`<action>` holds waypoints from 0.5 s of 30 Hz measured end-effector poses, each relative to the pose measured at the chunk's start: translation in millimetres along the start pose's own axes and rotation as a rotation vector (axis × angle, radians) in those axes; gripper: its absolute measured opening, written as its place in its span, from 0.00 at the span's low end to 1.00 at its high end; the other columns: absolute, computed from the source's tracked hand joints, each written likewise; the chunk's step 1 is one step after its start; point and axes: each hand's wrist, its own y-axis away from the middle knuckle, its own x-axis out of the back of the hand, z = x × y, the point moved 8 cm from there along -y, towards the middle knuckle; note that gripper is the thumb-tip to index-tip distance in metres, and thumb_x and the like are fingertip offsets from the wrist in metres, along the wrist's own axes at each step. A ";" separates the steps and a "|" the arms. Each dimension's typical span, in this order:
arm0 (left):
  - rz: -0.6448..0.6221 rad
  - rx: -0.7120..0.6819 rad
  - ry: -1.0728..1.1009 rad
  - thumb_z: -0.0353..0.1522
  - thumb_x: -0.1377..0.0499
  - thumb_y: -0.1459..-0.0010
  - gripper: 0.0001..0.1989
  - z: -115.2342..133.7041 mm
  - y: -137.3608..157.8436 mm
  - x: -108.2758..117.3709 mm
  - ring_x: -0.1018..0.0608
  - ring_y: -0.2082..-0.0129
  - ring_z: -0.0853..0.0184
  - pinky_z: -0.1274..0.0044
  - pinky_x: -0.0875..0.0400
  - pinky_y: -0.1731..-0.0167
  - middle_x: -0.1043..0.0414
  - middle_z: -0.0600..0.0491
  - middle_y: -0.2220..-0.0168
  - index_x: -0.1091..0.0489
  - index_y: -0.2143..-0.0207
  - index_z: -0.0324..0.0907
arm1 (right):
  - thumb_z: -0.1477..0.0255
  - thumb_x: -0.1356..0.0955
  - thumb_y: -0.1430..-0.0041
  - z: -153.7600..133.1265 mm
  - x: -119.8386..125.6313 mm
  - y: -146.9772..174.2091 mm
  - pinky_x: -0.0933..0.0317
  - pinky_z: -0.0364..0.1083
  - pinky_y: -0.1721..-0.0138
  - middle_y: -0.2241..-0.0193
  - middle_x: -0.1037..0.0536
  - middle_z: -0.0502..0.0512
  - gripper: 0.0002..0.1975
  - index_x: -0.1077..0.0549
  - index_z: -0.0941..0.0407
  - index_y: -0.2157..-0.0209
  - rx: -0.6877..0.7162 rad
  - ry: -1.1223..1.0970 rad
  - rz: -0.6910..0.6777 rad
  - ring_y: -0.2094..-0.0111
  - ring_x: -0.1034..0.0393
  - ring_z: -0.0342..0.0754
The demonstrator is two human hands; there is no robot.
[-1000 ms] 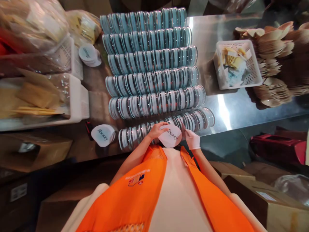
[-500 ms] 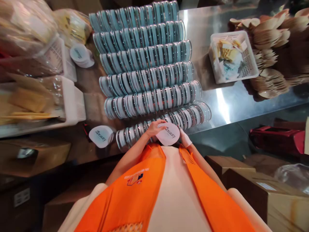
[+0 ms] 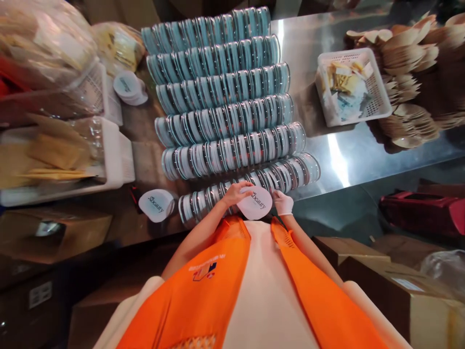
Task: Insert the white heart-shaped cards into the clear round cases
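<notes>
My left hand is closed on a white rounded card printed with the word "beauty", fingers over its upper left edge. My right hand, in a pale glove, is just off the card's right edge, its fingers pressed together. Whether anything small sits in them is hidden. Beyond both hands lies the nearest row of round clear containers with white contents, lying on their sides. To the left, a stack of similar printed white cards rests on the metal table.
More container rows fill the table's middle. A white basket of small packets stands right, beside stacked tan scoop-like pieces. White bins with bagged goods line the left. Cardboard boxes sit below the right edge.
My right hand has drawn away to the right from the card's edge. My left hand keeps hold of the card. The whole view has shifted slightly.
</notes>
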 end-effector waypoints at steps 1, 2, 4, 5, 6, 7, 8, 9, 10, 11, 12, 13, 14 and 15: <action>-0.002 0.002 -0.008 0.43 0.35 0.44 0.19 0.2 -0.2 -0.2 0.19 0.55 0.60 0.72 0.26 0.51 0.19 0.48 0.55 0.22 0.54 0.41 | 0.58 0.38 0.32 0.3 0.1 -2.7 0.38 0.44 0.56 0.61 0.16 0.60 0.21 0.18 0.54 0.55 -0.014 -0.030 -0.042 0.58 0.25 0.52; -0.003 0.001 -0.016 0.43 0.35 0.44 0.19 0.4 -0.5 -0.3 0.19 0.56 0.60 0.72 0.26 0.51 0.19 0.48 0.55 0.22 0.54 0.41 | 0.58 0.39 0.31 0.3 -1.1 -4.1 0.38 0.45 0.54 0.60 0.16 0.61 0.22 0.18 0.54 0.55 -0.017 -0.106 -0.099 0.55 0.25 0.54; -0.006 -0.007 -0.033 0.43 0.35 0.44 0.20 0.8 -1.5 -0.3 0.19 0.56 0.60 0.72 0.26 0.51 0.19 0.48 0.55 0.22 0.54 0.41 | 0.56 0.39 0.31 -2.1 -6.2 -1.7 0.36 0.47 0.50 0.56 0.17 0.61 0.23 0.18 0.55 0.55 0.004 -0.315 -0.236 0.49 0.26 0.56; -0.009 -0.014 -0.041 0.43 0.35 0.44 0.20 1.2 -2.1 -0.4 0.19 0.56 0.60 0.72 0.27 0.51 0.19 0.48 0.55 0.22 0.53 0.41 | 0.54 0.39 0.32 -4.1 -9.3 1.9 0.35 0.48 0.50 0.55 0.17 0.60 0.24 0.19 0.55 0.53 0.020 -0.409 -0.294 0.49 0.27 0.55; -0.016 -0.022 -0.050 0.43 0.35 0.44 0.20 1.6 -2.8 -0.7 0.19 0.56 0.60 0.72 0.27 0.51 0.19 0.48 0.55 0.22 0.53 0.41 | 0.52 0.39 0.32 -6.3 -13.1 6.7 0.33 0.48 0.50 0.53 0.18 0.59 0.26 0.20 0.55 0.50 0.032 -0.495 -0.341 0.49 0.26 0.54; -0.023 -0.029 -0.057 0.43 0.35 0.44 0.20 1.8 -3.5 -1.1 0.19 0.55 0.60 0.72 0.27 0.50 0.19 0.48 0.55 0.22 0.54 0.41 | 0.50 0.39 0.33 -8.2 -17.9 12.2 0.31 0.48 0.52 0.52 0.18 0.58 0.28 0.22 0.55 0.47 0.030 -0.583 -0.377 0.50 0.26 0.53; -0.031 -0.032 -0.061 0.43 0.35 0.44 0.19 1.9 -4.1 -1.6 0.19 0.55 0.60 0.72 0.27 0.50 0.19 0.48 0.54 0.22 0.54 0.41 | 0.48 0.39 0.34 -9.7 -22.7 17.5 0.30 0.49 0.53 0.51 0.19 0.57 0.30 0.24 0.55 0.45 0.011 -0.684 -0.391 0.51 0.25 0.52; -0.038 -0.032 -0.062 0.43 0.35 0.44 0.19 1.9 -4.5 -2.1 0.19 0.55 0.60 0.72 0.27 0.50 0.19 0.48 0.54 0.22 0.54 0.42 | 0.47 0.38 0.36 -11.6 -27.2 22.2 0.29 0.49 0.54 0.50 0.19 0.57 0.32 0.26 0.54 0.44 -0.014 -0.811 -0.387 0.52 0.25 0.52; -0.040 -0.032 -0.060 0.43 0.35 0.43 0.19 1.9 -4.9 -2.3 0.19 0.55 0.60 0.72 0.26 0.51 0.19 0.48 0.54 0.22 0.54 0.42 | 0.46 0.36 0.38 -13.8 -30.8 25.9 0.28 0.49 0.55 0.50 0.20 0.56 0.32 0.27 0.53 0.43 -0.037 -0.943 -0.367 0.53 0.24 0.52; -0.040 -0.030 -0.060 0.43 0.36 0.43 0.19 1.8 -5.0 -2.4 0.19 0.55 0.59 0.72 0.26 0.51 0.19 0.49 0.54 0.22 0.54 0.42 | 0.46 0.35 0.41 -16.4 -33.2 28.5 0.28 0.49 0.54 0.50 0.20 0.55 0.32 0.28 0.53 0.43 -0.049 -1.058 -0.340 0.53 0.24 0.51; -0.038 -0.029 -0.062 0.43 0.36 0.43 0.19 1.9 -5.1 -2.4 0.18 0.55 0.59 0.72 0.26 0.51 0.19 0.49 0.54 0.22 0.53 0.42 | 0.46 0.34 0.42 -19.1 -34.1 29.9 0.28 0.50 0.53 0.50 0.20 0.55 0.31 0.29 0.52 0.44 -0.050 -1.135 -0.312 0.52 0.24 0.51; -0.037 -0.028 -0.066 0.42 0.36 0.43 0.19 2.2 -5.1 -2.3 0.18 0.55 0.59 0.72 0.26 0.51 0.19 0.48 0.54 0.22 0.53 0.42 | 0.47 0.35 0.41 -22.2 -33.6 30.5 0.29 0.50 0.52 0.51 0.20 0.55 0.30 0.29 0.52 0.45 -0.035 -1.146 -0.296 0.52 0.25 0.52; -0.036 -0.027 -0.070 0.42 0.36 0.43 0.19 2.6 -5.0 -2.1 0.18 0.54 0.59 0.72 0.26 0.50 0.19 0.48 0.54 0.22 0.53 0.41 | 0.49 0.37 0.38 -25.4 -32.3 30.3 0.29 0.50 0.52 0.52 0.20 0.56 0.27 0.29 0.52 0.46 -0.010 -1.087 -0.298 0.52 0.25 0.52; -0.035 -0.025 -0.074 0.42 0.36 0.42 0.19 3.2 -4.9 -1.8 0.19 0.54 0.59 0.72 0.27 0.50 0.19 0.48 0.54 0.22 0.53 0.41 | 0.51 0.39 0.36 -27.8 -30.1 29.5 0.29 0.50 0.53 0.53 0.19 0.57 0.25 0.29 0.52 0.48 0.012 -0.975 -0.307 0.53 0.24 0.52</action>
